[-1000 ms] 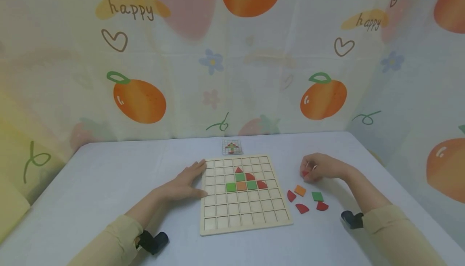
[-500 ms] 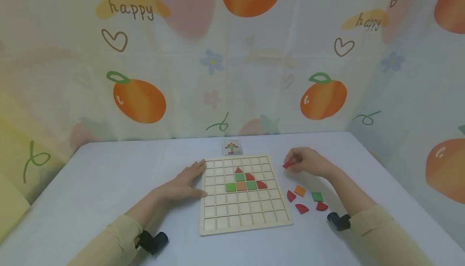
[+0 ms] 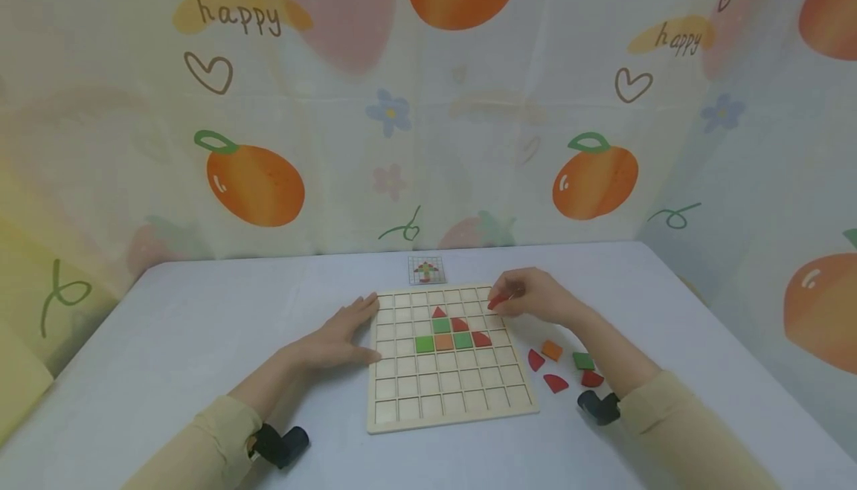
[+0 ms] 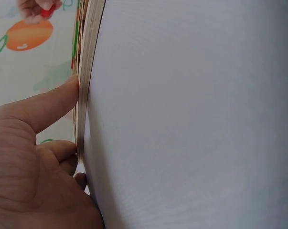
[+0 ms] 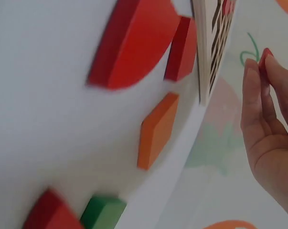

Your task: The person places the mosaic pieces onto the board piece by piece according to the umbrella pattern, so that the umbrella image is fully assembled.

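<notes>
Fruit-printed cloth [image 3: 428, 126] is hanging behind a white counter [image 3: 221, 326], where a gridded wooden board [image 3: 455, 405] is lying flat, a small pattern card [image 3: 426, 270] sitting just beyond its far edge. Left hand [image 3: 338, 340]: fingers spreading loosely, grasping nothing, thumb and fingertips touching the board's left edge. Right hand [image 3: 538, 297]: fingers pinching a red tile [image 3: 498, 301], shape partly hidden, and holding it over the board's far right corner; whether tile and board are touching, cannot tell. On the board, a red triangle [image 3: 438, 312] is topping an upper green square [image 3: 441, 326], an upper red quarter-circle [image 3: 459, 324] sitting to that square's right. Below, running left to right: light green square [image 3: 425, 344], orange square [image 3: 444, 342], darker green square [image 3: 463, 340], lower red quarter-circle [image 3: 481, 339]. Right of the board, a loose orange tile [image 3: 552, 350], a loose green tile [image 3: 583, 360] and three loose red quarter-circles [image 3: 555, 384] are lying near one another.
</notes>
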Demonstrator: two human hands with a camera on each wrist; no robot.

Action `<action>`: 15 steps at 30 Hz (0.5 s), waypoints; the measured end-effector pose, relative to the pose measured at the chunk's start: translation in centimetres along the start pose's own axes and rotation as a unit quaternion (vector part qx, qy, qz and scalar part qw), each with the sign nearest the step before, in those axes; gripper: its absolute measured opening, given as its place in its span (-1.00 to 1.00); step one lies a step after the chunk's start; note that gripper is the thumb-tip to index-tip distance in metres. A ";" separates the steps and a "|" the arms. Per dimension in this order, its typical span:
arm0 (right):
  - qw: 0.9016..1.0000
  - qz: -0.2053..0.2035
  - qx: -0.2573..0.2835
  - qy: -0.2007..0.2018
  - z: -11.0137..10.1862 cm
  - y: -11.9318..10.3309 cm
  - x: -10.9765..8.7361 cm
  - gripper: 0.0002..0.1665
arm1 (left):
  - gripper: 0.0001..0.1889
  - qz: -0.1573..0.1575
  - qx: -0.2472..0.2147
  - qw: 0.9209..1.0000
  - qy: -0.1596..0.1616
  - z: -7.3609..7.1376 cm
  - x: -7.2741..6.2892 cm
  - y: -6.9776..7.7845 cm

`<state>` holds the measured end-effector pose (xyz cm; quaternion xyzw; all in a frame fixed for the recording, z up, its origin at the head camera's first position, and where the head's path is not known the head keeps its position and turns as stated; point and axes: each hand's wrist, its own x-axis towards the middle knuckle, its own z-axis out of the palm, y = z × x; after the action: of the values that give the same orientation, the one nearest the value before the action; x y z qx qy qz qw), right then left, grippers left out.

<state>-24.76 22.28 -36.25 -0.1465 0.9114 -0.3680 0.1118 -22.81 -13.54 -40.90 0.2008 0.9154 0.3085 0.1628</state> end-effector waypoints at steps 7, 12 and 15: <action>0.999 -0.030 -0.017 -0.008 1.4 -1.6 1.0 -0.73 | 0.02 0.001 -0.002 1.000 0.000 0.0 0.0 0.0; 0.998 -0.054 -0.019 -0.005 2.4 -2.8 1.8 -0.74 | 0.01 0.001 -0.001 1.000 0.001 0.1 0.0 0.0; 0.999 -0.053 0.001 -0.008 3.0 -3.7 2.1 -0.74 | 0.01 0.004 0.000 1.000 0.001 0.0 0.0 0.0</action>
<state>-25.12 17.04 -35.97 -0.1975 0.9009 -0.3735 0.0994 -22.81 -13.48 -40.92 0.2037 0.9150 0.3091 0.1603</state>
